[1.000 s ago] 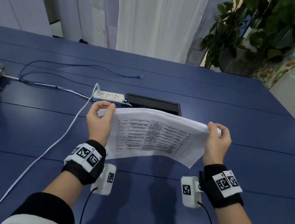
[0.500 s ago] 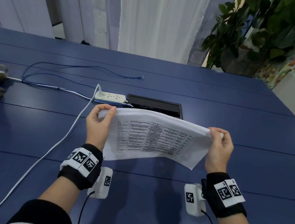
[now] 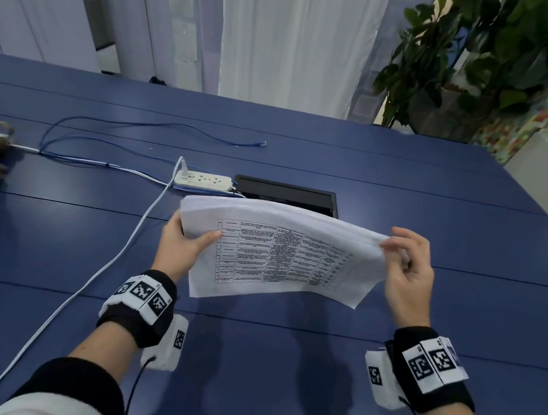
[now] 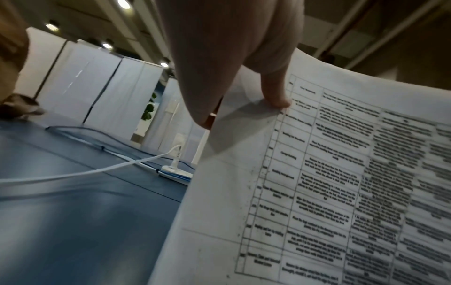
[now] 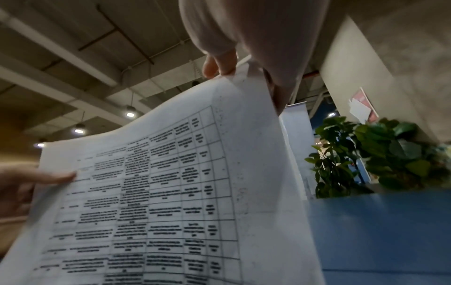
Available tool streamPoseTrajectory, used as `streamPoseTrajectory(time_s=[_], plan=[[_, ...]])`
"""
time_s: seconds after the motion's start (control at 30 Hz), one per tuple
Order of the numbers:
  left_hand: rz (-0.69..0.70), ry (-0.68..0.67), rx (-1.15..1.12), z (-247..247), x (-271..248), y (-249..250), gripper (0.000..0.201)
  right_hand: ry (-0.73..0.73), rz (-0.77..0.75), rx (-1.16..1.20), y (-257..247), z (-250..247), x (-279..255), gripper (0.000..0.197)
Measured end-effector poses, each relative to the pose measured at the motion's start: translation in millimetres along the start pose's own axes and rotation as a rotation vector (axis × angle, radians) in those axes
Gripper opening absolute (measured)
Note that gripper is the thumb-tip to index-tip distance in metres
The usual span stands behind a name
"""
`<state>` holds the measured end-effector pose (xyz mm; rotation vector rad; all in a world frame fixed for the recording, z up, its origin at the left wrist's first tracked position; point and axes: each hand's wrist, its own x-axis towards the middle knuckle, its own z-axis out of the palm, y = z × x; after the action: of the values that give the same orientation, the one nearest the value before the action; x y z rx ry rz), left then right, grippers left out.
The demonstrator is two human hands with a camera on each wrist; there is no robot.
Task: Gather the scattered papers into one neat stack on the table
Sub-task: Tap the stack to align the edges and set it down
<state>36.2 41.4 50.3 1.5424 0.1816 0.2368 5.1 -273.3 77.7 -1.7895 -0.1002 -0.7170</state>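
Thin, limp printed papers (image 3: 280, 253) sag above the table (image 3: 405, 196); left hand (image 3: 181, 244) pinches one end, right hand (image 3: 409, 275) fingertips nip the other.

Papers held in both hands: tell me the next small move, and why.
Probably lower the white printed papers onto the bare blue table just in front. The left hand and right hand each pinch an end, and the bundle hangs off the surface, sagging. Setting it down flat, short of the white power strip, would let the edges be squared.
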Motion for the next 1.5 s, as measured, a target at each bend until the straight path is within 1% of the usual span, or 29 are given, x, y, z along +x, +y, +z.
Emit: streamPoseTrajectory(time_s=[0.07,0.1,0.2,0.3,0.33,0.4,0.47,0.6,0.67,0.77,0.87,0.97,1.1,1.17,1.27,1.37,1.4,1.5], plan=[[0.003,0.011,-0.007,1,1,0,0.034,-0.067,-0.018,-0.079,3,-3,4,0.058],[0.005,0.016,-0.019,1,2,0,0.03,-0.094,-0.016,-0.107,3,-4,6,0.053],[0.008,0.016,-0.022,2,4,-1,0.027,-0.138,0.018,-0.141,2,-6,9,0.029],[0.013,0.013,-0.029,1,4,-2,0.027,-0.14,0.006,-0.161,1,-8,9,0.019],[0.012,0.013,-0.033,1,4,-3,0.026,-0.141,-0.002,-0.169,1,-8,9,0.019],[0.006,0.012,-0.042,1,3,-2,0.025,-0.146,-0.017,-0.189,-1,-8,9,0.025],[0.002,0.014,-0.049,2,2,-1,0.029,-0.155,-0.033,-0.22,-2,-8,9,0.031],[-0.003,0.013,-0.048,2,2,0,0.03,-0.228,-0.019,-0.366,-5,-10,15,0.037],[-0.001,0.015,-0.047,2,1,0,0.03,-0.262,-0.032,-0.451,-4,-13,20,0.034],[0.001,0.011,-0.04,1,1,1,0.03,-0.315,-0.039,-0.507,-3,-16,23,0.026],[-0.005,-0.003,-0.037,0,1,1,0.032,-0.356,-0.021,-0.507,-2,-18,22,0.025],[-0.006,-0.022,-0.038,-1,1,1,0.029,-0.33,-0.047,-0.516,2,-16,23,0.023],[0.03,0.009,-0.095,-2,3,8,0.03,-0.24,-0.217,-0.483,0,-10,28,0.017],[0.049,0.016,-0.125,-5,5,12,0.03,-0.205,-0.25,-0.443,-3,-8,31,0.016],[0.059,-0.032,-0.115,-10,6,13,0.033,-0.229,-0.203,-0.382,-4,-6,28,0.02],[0.066,-0.029,-0.123,-12,4,13,0.038,-0.224,-0.122,-0.299,-1,-6,22,0.036],[0.073,-0.018,-0.127,-12,3,12,0.038,-0.23,-0.118,-0.298,0,-6,21,0.036],[0.09,0.001,-0.144,-10,3,14,0.038,-0.236,-0.149,-0.338,2,-4,21,0.027]])
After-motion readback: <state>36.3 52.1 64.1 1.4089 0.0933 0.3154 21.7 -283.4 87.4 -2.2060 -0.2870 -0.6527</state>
